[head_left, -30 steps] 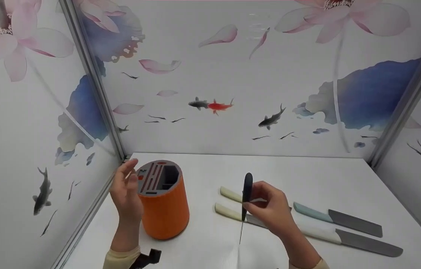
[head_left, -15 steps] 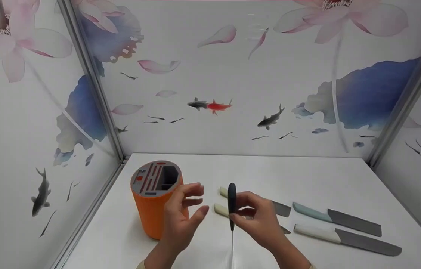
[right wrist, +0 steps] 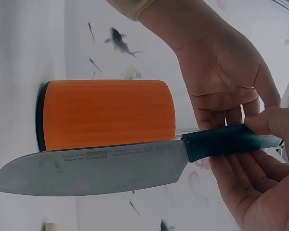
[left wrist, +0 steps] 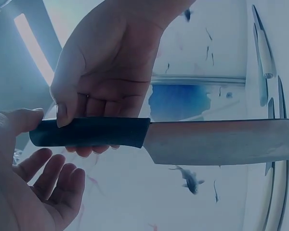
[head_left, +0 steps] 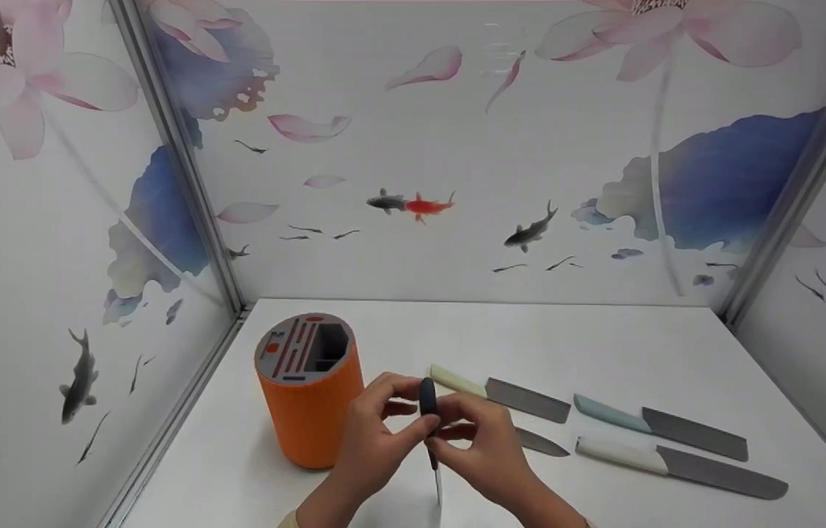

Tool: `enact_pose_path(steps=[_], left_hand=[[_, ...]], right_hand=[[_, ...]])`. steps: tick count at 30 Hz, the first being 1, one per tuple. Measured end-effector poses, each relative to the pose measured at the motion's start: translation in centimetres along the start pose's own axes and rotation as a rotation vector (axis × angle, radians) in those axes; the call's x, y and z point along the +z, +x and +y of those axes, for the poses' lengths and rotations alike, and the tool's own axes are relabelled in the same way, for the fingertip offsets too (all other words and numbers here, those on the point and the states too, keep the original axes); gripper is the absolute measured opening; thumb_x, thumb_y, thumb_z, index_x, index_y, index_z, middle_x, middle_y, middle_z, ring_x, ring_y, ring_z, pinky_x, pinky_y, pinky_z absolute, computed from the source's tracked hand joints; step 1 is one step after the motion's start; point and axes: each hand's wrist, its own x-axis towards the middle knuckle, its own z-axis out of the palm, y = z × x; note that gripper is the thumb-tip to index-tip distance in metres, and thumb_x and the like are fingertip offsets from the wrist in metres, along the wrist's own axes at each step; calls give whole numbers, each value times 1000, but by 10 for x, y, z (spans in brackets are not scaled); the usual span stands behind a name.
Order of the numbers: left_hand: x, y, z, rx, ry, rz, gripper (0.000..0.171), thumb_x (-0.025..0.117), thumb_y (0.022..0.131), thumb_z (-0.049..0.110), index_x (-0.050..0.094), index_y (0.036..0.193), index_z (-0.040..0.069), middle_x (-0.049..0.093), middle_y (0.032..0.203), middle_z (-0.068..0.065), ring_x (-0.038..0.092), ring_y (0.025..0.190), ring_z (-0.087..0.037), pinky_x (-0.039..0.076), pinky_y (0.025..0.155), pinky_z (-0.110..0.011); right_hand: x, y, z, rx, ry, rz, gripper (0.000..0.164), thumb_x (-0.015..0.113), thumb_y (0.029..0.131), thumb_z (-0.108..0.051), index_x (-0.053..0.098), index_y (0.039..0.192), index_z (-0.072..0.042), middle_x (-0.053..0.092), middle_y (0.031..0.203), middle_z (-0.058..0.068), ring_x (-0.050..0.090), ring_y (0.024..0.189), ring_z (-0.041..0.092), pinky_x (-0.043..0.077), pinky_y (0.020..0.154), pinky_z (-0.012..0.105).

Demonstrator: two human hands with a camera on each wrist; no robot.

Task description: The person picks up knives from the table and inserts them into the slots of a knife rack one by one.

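A kitchen knife [head_left: 428, 400] with a dark handle hangs blade down above the table, in front of me. My right hand [head_left: 482, 447] pinches its handle between thumb and fingers. From the other side my left hand [head_left: 376, 433] pinches the handle near its butt end, thumb on it. The broad, bare blade [right wrist: 91, 171] shows in the right wrist view, with small print near its spine. Just left of my hands stands an orange knife block [head_left: 314, 425], upright, its grey top having slots and a larger dark opening. Nothing sticks out of the slots.
Right of my hands lie a pale green-handled cleaver [head_left: 530, 400] and a pointed knife [head_left: 541, 442], its handle hidden. Farther right lie a blue-green-handled cleaver [head_left: 695, 433] and a white-handled long knife [head_left: 724, 473]. Printed panels wall in the white table [head_left: 603, 337].
My left hand has come from beside the knife block to the knife's handle and now pinches it. My right hand has carried the knife left and a little lower.
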Motion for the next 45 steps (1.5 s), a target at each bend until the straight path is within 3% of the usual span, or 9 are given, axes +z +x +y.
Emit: enact_pose_path(steps=[10,16,21,24,31,34,38,41,45], left_hand=[[-2,0,1,-26,25,-48,25,81,95,27,74,118,21,72,109,9,70,104,-12,63,93,-32],[-3,-2,3,-36,33,-46,24,78,97,26,70,119,20,73,107,5,69,103,-12,61,96,-35],[-3,-3,5,-49,-7,-55,26,76,99,21,67,123,15,73,109,1,70,103,-14,61,97,-32],[-3,-4,6,-45,-42,-62,26,73,101,17,63,125,12,70,112,-4,68,104,-17,61,98,-30],[-11,2,14,-22,-105,-43,25,66,104,8,56,127,8,62,117,-9,60,108,-23,59,100,-28],[-20,6,20,8,-115,-19,25,63,104,4,54,128,4,60,117,-13,60,108,-23,59,98,-26],[-38,11,30,82,-157,22,26,59,103,-3,51,129,-4,58,116,-17,60,108,-18,58,98,-24],[-53,19,39,161,-205,46,28,54,103,-8,46,129,-12,56,116,-18,62,109,-14,57,100,-24],[-72,36,53,232,-262,84,27,51,106,-7,42,129,-17,56,116,-13,64,107,-15,59,101,-28]], right_hand=[[4,0,1,-21,16,10,28,83,89,-3,77,112,-18,79,105,1,76,92,12,66,79,31],[7,-1,1,11,20,19,25,82,92,-10,76,116,-16,79,109,2,78,96,15,66,82,29],[8,0,2,9,25,33,23,83,93,-12,76,115,-14,78,108,3,78,97,20,65,83,30],[6,0,2,-33,-9,39,24,83,92,-9,76,114,-14,78,109,3,78,96,20,66,82,30],[-29,15,7,-162,-135,229,27,82,86,5,76,110,-6,78,104,3,76,92,14,65,79,26],[-44,27,22,-88,-179,266,29,82,89,1,76,115,-9,78,106,3,76,94,12,62,81,20],[-49,44,51,99,-179,210,38,84,91,-9,73,126,-13,76,115,5,76,100,18,63,88,26],[-38,53,73,193,-113,169,45,85,90,-11,71,132,-12,75,120,11,76,103,22,63,91,33],[-9,57,95,258,41,107,55,86,86,-8,66,138,-6,72,125,18,74,110,29,63,92,36]])
